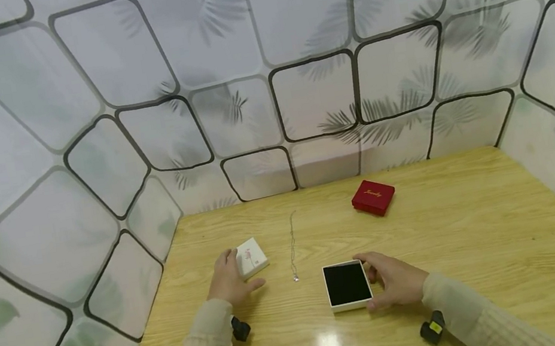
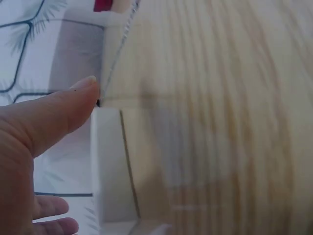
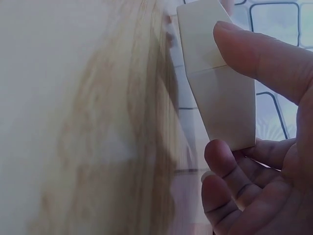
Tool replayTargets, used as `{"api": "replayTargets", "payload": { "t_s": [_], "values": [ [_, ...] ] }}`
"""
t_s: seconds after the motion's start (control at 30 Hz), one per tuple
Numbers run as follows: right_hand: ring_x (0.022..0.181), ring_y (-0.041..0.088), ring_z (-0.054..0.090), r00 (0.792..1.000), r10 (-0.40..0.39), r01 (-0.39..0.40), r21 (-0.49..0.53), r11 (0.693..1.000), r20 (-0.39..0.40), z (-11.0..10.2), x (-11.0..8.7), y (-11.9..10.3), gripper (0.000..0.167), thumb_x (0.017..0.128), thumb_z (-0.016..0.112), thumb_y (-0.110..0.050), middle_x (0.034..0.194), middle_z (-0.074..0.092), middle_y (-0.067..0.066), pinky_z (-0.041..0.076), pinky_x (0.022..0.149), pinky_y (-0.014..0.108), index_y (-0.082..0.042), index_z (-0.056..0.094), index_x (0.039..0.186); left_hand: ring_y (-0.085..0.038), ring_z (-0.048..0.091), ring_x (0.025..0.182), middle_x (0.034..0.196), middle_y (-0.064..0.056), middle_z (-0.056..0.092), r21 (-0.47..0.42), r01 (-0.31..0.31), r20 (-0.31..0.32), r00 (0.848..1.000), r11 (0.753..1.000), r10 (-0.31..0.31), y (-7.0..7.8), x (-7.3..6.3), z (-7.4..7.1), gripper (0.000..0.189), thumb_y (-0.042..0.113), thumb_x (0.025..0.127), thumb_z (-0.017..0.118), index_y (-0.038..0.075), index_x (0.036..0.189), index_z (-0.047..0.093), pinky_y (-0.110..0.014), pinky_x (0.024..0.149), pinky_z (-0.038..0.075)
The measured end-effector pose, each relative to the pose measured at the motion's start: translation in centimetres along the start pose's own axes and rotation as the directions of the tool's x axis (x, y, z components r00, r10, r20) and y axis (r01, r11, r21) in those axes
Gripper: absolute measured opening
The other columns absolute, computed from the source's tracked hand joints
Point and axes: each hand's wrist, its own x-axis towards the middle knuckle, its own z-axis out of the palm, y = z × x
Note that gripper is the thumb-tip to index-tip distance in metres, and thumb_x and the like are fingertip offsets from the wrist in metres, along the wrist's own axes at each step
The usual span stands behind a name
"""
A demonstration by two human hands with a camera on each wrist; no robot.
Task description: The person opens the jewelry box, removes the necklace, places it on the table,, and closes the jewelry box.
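Left hand (image 1: 231, 283) at left of surface (image 1: 482, 225), thumb stretched out sideways, fingers at left edge of printed white box (image 1: 251, 258) — grip apart. Right hand (image 1: 397, 280) turned inward, thumb at near corner, forefinger toward far corner — grip clamped on right side of black-lined box (image 1: 347, 283). Black-lined box sits on surface, right of silver necklace (image 1: 292, 249); red box (image 1: 374, 196) farther back.

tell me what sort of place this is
Probably an indoor tabletop workspace, judging by the wood-grain table, the leaf-patterned backdrop behind it, and the open box at the right hand.
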Motion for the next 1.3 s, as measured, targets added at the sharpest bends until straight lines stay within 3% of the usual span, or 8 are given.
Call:
{"api": "replayTargets", "payload": {
  "t_s": [0.33, 0.57, 0.93, 1.13, 1.3],
  "values": [
    [0.097, 0.017, 0.048, 1.000, 0.015, -0.015, -0.009, 1.000, 0.004, -0.3, 0.0, 0.1, 0.099, 0.072, 0.083, -0.045, 0.107, 0.049, -0.004, 0.044, 0.084, 0.037, -0.005, 0.032, 0.147, -0.044, 0.027, 0.136, 0.149, -0.029, 0.026, 0.007, 0.033, 0.071, 0.997, 0.999, -0.033, -1.4, 1.2, 0.4, 0.122, 0.052, 0.067, 0.084, -0.006, 0.150, 0.016, -0.053, 0.110, 0.027],
    [0.098, 0.017, 0.048, 1.000, 0.020, -0.020, -0.009, 1.000, 0.013, -0.3, 0.0, 0.1, 0.099, 0.072, 0.082, -0.046, 0.107, 0.049, -0.003, 0.045, 0.086, 0.038, -0.005, 0.032, 0.147, -0.046, 0.032, 0.131, 0.143, -0.033, 0.031, 0.040, 0.007, 0.031, 0.999, 0.999, -0.008, -2.1, 1.8, 0.4, 0.119, 0.051, 0.066, 0.085, -0.010, 0.147, 0.022, -0.054, 0.105, 0.034],
    [0.098, 0.017, 0.048, 0.999, 0.025, -0.025, -0.003, 1.000, 0.029, -0.4, 0.0, 0.1, 0.099, 0.072, 0.082, -0.046, 0.106, 0.048, -0.004, 0.045, 0.085, 0.037, -0.006, 0.031, 0.147, -0.046, 0.035, 0.127, 0.140, -0.033, 0.033, 0.054, 0.088, 0.052, 0.995, 0.995, -0.090, -2.6, 1.7, 0.5, 0.110, 0.049, 0.072, 0.081, -0.013, 0.144, 0.026, -0.053, 0.102, 0.038],
    [0.096, 0.017, 0.048, 0.999, 0.021, -0.021, -0.004, 1.000, 0.030, -0.3, 0.1, 0.1, 0.099, 0.071, 0.083, -0.046, 0.105, 0.049, -0.004, 0.044, 0.083, 0.035, -0.006, 0.032, 0.147, -0.043, 0.037, 0.122, 0.136, -0.030, 0.036, 0.030, 0.131, 0.050, 0.990, 0.991, -0.132, -2.9, 1.6, 0.6, 0.107, 0.052, 0.070, 0.082, -0.009, 0.143, 0.032, -0.051, 0.097, 0.042],
    [0.096, 0.016, 0.048, 0.999, 0.026, -0.026, -0.008, 1.000, 0.029, -0.3, 0.1, 0.1, 0.100, 0.071, 0.083, -0.046, 0.106, 0.048, -0.004, 0.045, 0.083, 0.035, -0.006, 0.032, 0.147, -0.042, 0.042, 0.117, 0.129, -0.029, 0.043, 0.040, 0.119, 0.035, 0.992, 0.992, -0.120, -3.2, 1.6, 0.7, 0.109, 0.058, 0.067, 0.081, -0.010, 0.139, 0.036, -0.051, 0.093, 0.044]
  ]
}}
